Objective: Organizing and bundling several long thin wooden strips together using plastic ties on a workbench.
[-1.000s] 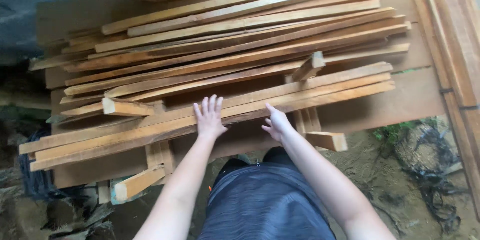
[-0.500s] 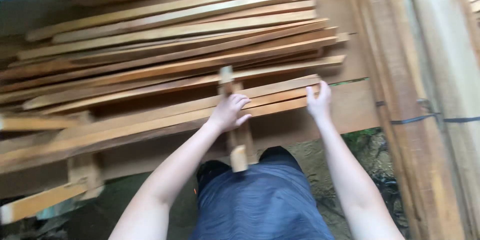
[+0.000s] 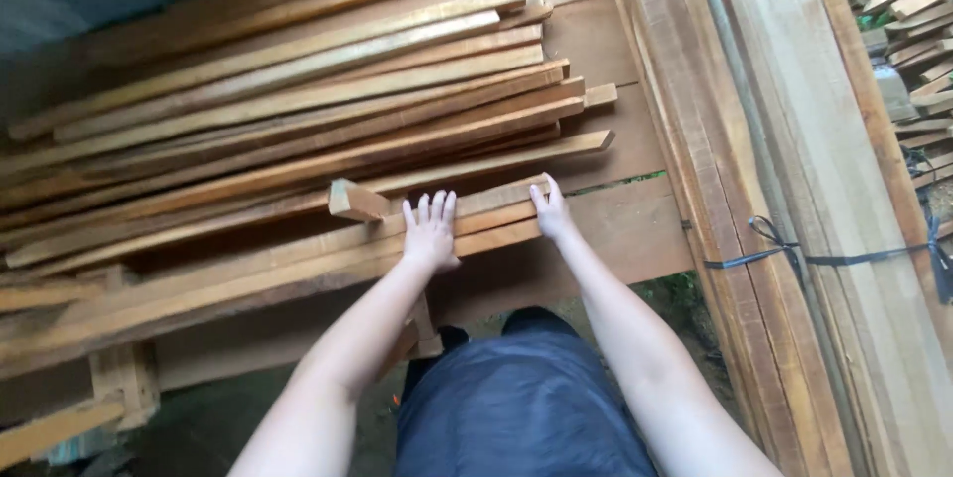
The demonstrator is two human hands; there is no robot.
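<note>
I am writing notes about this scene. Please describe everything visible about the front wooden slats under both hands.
The front slats are long, thin strips of orange-brown, rough-sawn wood. They lie side by side, nearly flat, slanting up to the right at the near edge of the pile. The left hand rests flat on them; the right hand presses against their right ends. A short block lies just behind them.

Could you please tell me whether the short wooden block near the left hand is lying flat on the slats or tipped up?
Tipped up: the short block angles above the long slats, just beside the left hand.
</note>
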